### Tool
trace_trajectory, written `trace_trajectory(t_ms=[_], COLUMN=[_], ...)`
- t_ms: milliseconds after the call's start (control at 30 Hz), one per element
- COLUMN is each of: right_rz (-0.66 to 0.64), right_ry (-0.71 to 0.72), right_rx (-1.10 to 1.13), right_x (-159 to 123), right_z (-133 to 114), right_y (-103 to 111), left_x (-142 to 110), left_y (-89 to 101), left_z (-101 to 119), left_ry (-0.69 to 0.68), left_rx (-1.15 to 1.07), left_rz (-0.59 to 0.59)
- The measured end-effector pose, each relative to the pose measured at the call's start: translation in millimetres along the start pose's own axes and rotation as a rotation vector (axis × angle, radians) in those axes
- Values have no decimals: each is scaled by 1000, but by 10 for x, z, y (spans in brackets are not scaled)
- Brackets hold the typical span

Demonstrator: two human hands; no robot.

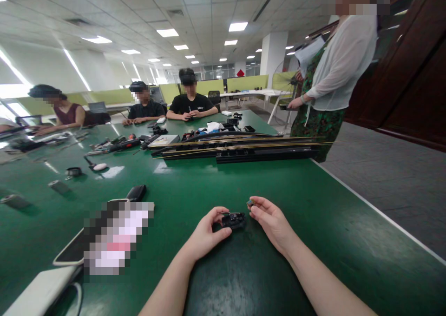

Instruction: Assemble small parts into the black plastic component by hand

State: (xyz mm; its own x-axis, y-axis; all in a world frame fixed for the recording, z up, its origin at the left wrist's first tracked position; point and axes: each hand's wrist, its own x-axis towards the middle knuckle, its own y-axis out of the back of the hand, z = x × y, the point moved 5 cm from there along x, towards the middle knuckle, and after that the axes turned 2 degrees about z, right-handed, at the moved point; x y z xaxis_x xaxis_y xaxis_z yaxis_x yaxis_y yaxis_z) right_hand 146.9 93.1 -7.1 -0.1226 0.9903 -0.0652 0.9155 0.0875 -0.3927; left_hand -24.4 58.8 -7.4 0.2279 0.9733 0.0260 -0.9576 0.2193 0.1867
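Note:
My left hand [209, 230] is closed round a small black plastic part [234, 220] that rests on the green table [216, 186]. Thumb and fingers pinch its left end. My right hand [270, 218] is just to the right of it, fingers curled and pinching a tiny grey-blue piece [250, 203] at the fingertips, a little above the black part's right end. Both forearms reach in from the bottom edge of the view.
A phone [69, 253], a black mouse-like object [136, 193] and a white device [38, 290] lie at the left. Long black rails [244, 151] cross the table's middle. Three people sit at the far side; another person [331, 74] stands at the right edge.

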Motion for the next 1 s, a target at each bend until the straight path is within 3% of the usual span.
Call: trace_trajectory(t_ms=[333,600,1000], right_rz=[27,42,38], right_ry=[-137,-171,-187], right_rx=[238,334,404], right_x=[29,49,40], right_z=[55,50,58], right_y=[49,90,82], left_x=[5,-11,-6], left_y=[-1,69,40], left_z=[-9,-70,-33], left_ry=[-10,-45,-45], left_rx=[4,397,512], left_rz=[5,156,152])
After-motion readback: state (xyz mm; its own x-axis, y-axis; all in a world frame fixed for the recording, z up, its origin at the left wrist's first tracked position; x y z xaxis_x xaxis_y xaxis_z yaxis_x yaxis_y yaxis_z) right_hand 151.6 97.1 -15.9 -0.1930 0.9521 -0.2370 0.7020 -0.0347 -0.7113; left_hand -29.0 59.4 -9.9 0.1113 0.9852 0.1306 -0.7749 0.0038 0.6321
